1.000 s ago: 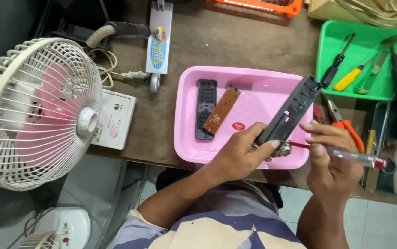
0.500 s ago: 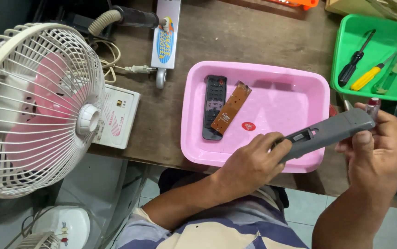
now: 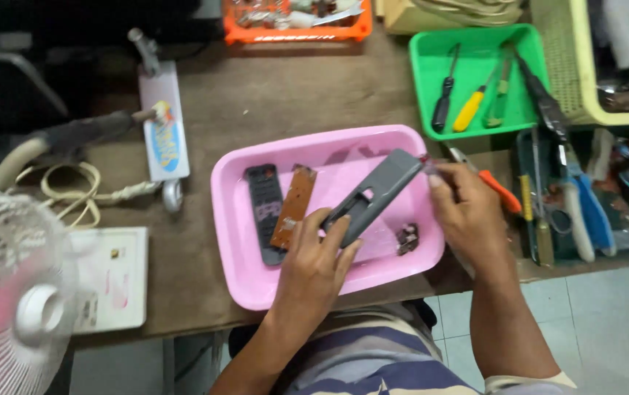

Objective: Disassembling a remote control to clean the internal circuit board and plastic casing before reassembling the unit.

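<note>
We have the remote apart already: its dark button mat and brown circuit board lie side by side in the pink tray, at about 9 o'clock from our hands, and a small dark piece sits loose in the tray at 4 o'clock. The grey remote shell is not yet set down; we hold it tilted over the tray's middle, its upper end pointing to 1 o'clock.

Left hand: fingers clenched round the shell's lower end, wrist coming up from 6 o'clock. Right hand: closed on a thin tool, its tip meeting the shell's upper end; what kind of tool we cannot tell.

Green tray with screwdrivers at 1 o'clock, fan at 8 o'clock.
</note>
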